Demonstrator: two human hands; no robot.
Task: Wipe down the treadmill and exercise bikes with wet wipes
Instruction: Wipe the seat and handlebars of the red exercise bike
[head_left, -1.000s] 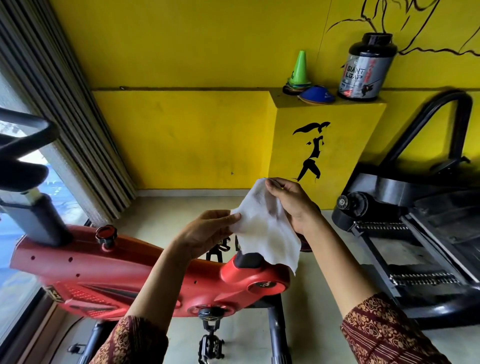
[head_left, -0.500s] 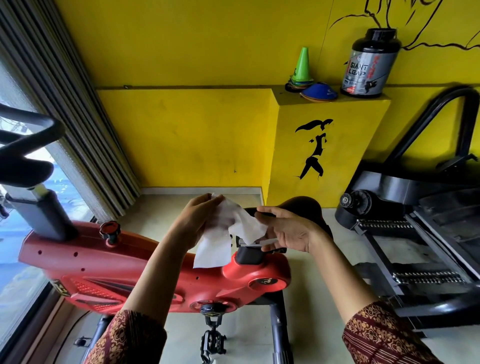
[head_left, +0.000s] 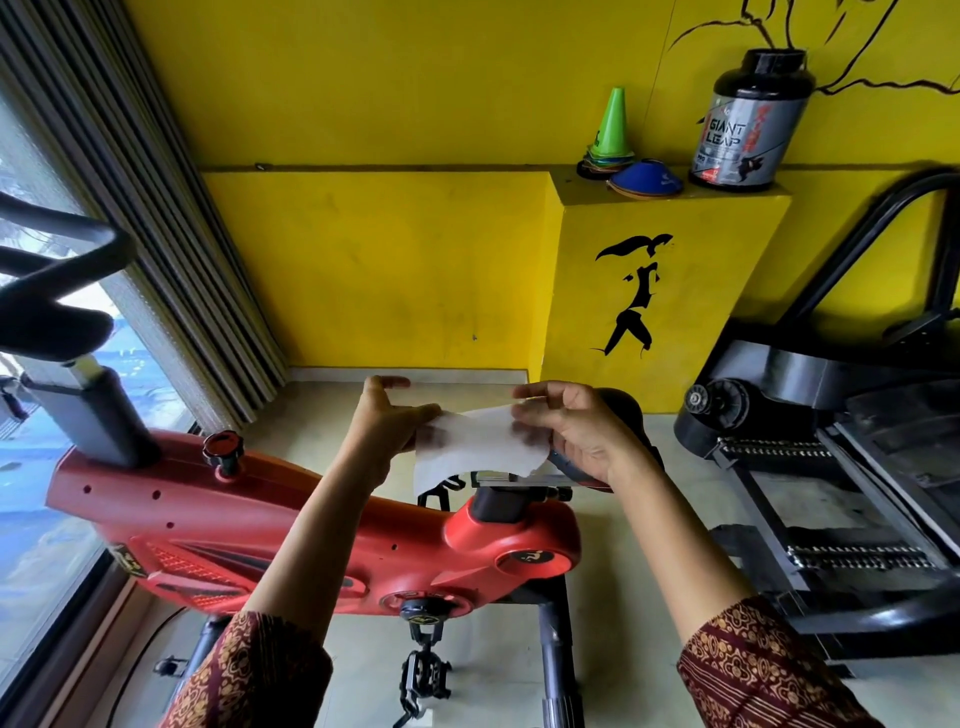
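1. Two hands hold one wet wipe (head_left: 478, 452) spread open in the air above the rear end of the red exercise bike (head_left: 218, 525).
2. On the wipe's left edge, the left hand (head_left: 387, 431) pinches it between thumb and fingers (head_left: 384, 385), which stand fairly straight.
3. The right hand (head_left: 582, 436) pinches the opposite edge with loosely curved fingers. The wipe spans the gap between the hands and seems clear of the bike.
4. Step in hand, as I judge it: opening out the wipe, with no wiping of this bike begun.
5. The next move likely calls for gathering the wipe into one palm and lowering it onto the bike's black saddle (head_left: 626, 410), just behind the right hand, or onto the red frame beneath.
6. To the right of the bike, the treadmill (head_left: 831, 467) lies well apart from both hands.
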